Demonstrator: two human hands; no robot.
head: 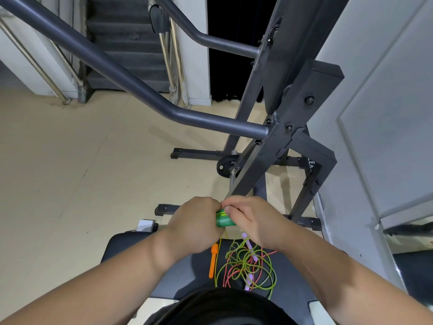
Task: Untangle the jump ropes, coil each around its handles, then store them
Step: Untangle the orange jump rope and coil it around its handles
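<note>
I am pinching one green handle point(223, 218) with both grips, left hand point(195, 222) and right hand point(251, 219); at six o'clock, one orange handle point(213, 260), two purple handles point(250, 248) are lying in tangled ropes point(243, 266) on the bench point(187, 273).

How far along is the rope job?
Done: nothing looks stored yet. In hand: the left hand and right hand hold the green handles together, apparently winding their cord. Left: the tangle of green and pink cord on the black bench, with the orange handle and lilac handles, is uncoiled.
</note>
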